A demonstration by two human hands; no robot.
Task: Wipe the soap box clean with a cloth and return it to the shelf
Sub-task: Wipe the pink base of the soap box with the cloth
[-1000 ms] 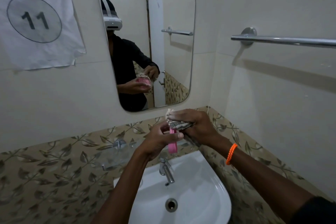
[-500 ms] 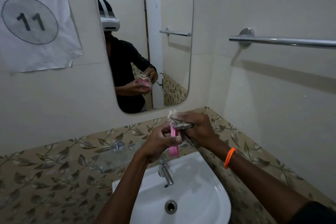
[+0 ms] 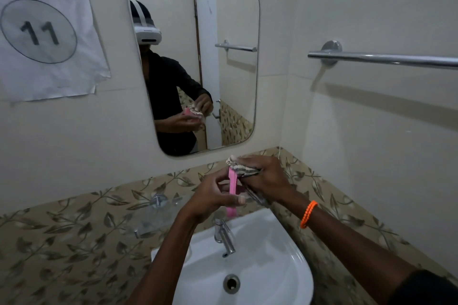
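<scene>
This is a small bathroom corner with pale tiled walls and a band of brown leaf-patterned tiles (image 3: 74,238) running round both walls at basin height. A white sink (image 3: 277,277) sits in the corner, with a chrome tap (image 3: 224,238) at its back and a round drain (image 3: 231,283) in the bowl. A glass shelf (image 3: 148,223) on chrome fittings is fixed to the patterned tiles left of the tap. Above it hangs a mirror (image 3: 223,20) with rounded corners; it reflects a person in dark clothing wearing a white headset, both hands busy in front of the chest. A wrinkled paper sign (image 3: 44,32) reading "11" in a circle is stuck to the wall left of the mirror, and a chrome towel bar (image 3: 384,58) runs along the right-hand wall.

The pink soap box (image 3: 233,195) is held in the air over the back of the sink, just above the tap and near the wall. It shows edge-on as a thin pink strip, its long axis close to upright, the top end tilted slightly away toward the mirror and the lower end pointing down at the tap.

The left hand (image 3: 213,202) grips the box round its middle, fingers curled across it and the thumb pressed over the front. The right hand (image 3: 265,179), an orange band (image 3: 308,214) on its wrist, clutches a striped cloth (image 3: 241,168), bunched against the top end of the box, with a loose tail of cloth hanging below the palm.
</scene>
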